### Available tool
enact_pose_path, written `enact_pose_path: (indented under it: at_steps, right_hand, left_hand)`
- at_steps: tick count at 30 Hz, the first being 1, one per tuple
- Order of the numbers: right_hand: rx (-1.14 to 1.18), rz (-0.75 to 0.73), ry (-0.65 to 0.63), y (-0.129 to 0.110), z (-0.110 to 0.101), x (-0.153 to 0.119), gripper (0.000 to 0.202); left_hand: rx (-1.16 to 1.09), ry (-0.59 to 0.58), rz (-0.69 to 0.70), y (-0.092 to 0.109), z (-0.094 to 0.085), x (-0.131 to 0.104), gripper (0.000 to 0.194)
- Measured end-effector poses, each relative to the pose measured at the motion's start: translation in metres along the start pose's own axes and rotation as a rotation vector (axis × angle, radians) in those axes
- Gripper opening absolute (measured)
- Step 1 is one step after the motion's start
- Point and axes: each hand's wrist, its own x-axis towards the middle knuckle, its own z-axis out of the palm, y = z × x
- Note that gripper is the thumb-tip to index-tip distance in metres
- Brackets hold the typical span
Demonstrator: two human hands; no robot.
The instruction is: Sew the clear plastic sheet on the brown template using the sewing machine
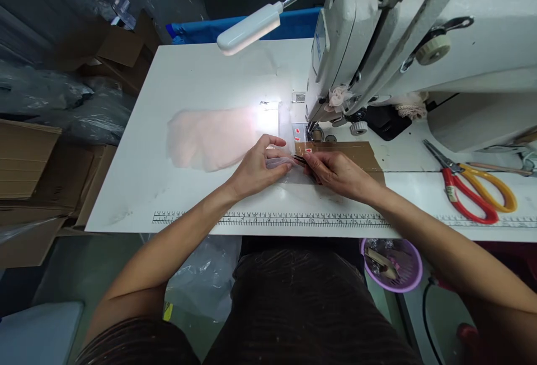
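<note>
Cardboard boxes (25, 158) crowd the left; on the white tabletop (126, 186) lies sheer pink fabric (222, 136), long axis left to right, one end towards the sewing machine (339, 41). It looks light, soft, slippery and easily snagged, best held by an edge: left hand (251, 170) pinches a fold, right hand (333, 170) grips a slim dark tool (299, 159).

Bare forearms (180, 242) angled inward, left hand (255, 170) with fingers (273, 141) curved, right hand (338, 172) pinching, close together
</note>
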Motion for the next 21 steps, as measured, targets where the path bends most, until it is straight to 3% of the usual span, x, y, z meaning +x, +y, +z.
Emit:
enact_pose_path:
  at_steps: [9, 12, 15, 16, 19, 21]
  right_hand:
    - [-0.167, -0.045, 0.116, 0.0, 0.013, 0.004, 0.045]
    - [-0.264, 0.001, 0.164, 0.003, 0.01, -0.005, 0.047]
    - [-0.398, 0.048, 0.172, 0.016, -0.007, -0.027, 0.052]
    - [-0.458, 0.053, 0.175, 0.022, -0.014, -0.035, 0.054]
    - [-0.695, -0.021, 0.338, 0.036, -0.036, -0.054, 0.054]
    - [-0.725, -0.089, 0.451, 0.041, -0.044, -0.057, 0.049]
  left_hand:
    - [-0.008, 0.041, -0.01, -0.004, 0.004, 0.001, 0.042]
    - [0.058, -0.052, 0.012, 0.004, -0.01, -0.004, 0.039]
    - [0.345, -0.211, 0.04, 0.026, -0.045, -0.007, 0.037]
    - [0.489, -0.211, 0.057, 0.034, -0.057, -0.006, 0.039]
    - [0.873, -0.025, 0.171, 0.048, -0.074, 0.014, 0.027]
    - [0.965, 0.059, 0.266, 0.046, -0.062, 0.036, 0.017]
